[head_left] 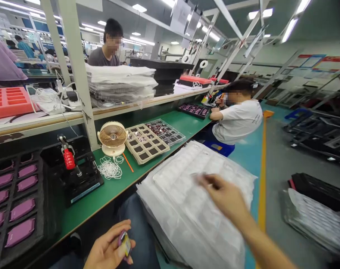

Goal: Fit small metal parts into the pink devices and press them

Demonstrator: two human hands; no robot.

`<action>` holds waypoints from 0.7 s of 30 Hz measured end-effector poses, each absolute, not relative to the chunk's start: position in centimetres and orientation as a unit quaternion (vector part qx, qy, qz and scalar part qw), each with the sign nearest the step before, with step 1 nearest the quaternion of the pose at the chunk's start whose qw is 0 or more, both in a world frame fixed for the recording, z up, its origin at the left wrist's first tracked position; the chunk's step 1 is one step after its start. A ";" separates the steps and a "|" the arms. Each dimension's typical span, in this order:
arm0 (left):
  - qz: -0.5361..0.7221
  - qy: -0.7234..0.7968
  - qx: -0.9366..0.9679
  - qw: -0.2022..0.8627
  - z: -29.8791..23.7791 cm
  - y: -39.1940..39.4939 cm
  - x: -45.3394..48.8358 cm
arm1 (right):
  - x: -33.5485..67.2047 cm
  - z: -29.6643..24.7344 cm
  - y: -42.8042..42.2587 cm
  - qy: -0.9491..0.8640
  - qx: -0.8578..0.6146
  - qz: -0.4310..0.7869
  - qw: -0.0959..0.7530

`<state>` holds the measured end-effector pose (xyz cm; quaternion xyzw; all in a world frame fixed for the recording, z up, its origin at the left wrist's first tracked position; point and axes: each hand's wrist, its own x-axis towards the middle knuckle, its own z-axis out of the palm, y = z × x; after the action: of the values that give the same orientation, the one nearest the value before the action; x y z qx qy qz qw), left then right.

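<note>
My left hand (106, 248), low in the view, is closed around a small purple-rimmed casing (125, 244) with a yellow patch on its inner side. Over the stack of white plastic sheeting and trays (183, 194) is my right hand (228, 198), its thumb and finger pinched together. Motion blurs those fingertips, so what they hold, if anything, cannot be made out. To the left, similar purple casings (22, 209) lie in a black foam tray (48, 220). Beside it stands a black clamp fixture (84, 175) with a red handle (69, 158).
On the green bench (125, 183) stand a cream fan (113, 138), a bundle of white cord (110, 168), an orange stick (127, 162) and a beige compartment tray (147, 144) with small parts. A co-worker (237, 116) sits farther along; another person (106, 48) is behind the shelf.
</note>
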<state>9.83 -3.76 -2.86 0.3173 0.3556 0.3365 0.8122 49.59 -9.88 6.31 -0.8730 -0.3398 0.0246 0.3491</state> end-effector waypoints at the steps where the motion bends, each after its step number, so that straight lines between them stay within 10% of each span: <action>1: 0.335 0.345 0.334 0.811 -2.3 -4.0 10.2 | 44.9 4.7 -9.8 -0.393 -0.832 0.119 0.373; 9: 0.315 0.359 0.324 0.817 -1.3 -4.0 7.6 | 24.1 -3.8 -9.2 -0.250 -0.585 0.545 0.546; 21: 0.315 0.286 0.282 0.860 -1.0 -3.1 3.6 | 24.7 -3.9 -6.9 -0.145 -0.362 0.809 0.439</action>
<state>3.63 -3.08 -1.02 0.2819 0.2862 0.3146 0.8601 24.73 -6.89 -3.87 -0.3623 -0.1453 0.8092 0.4391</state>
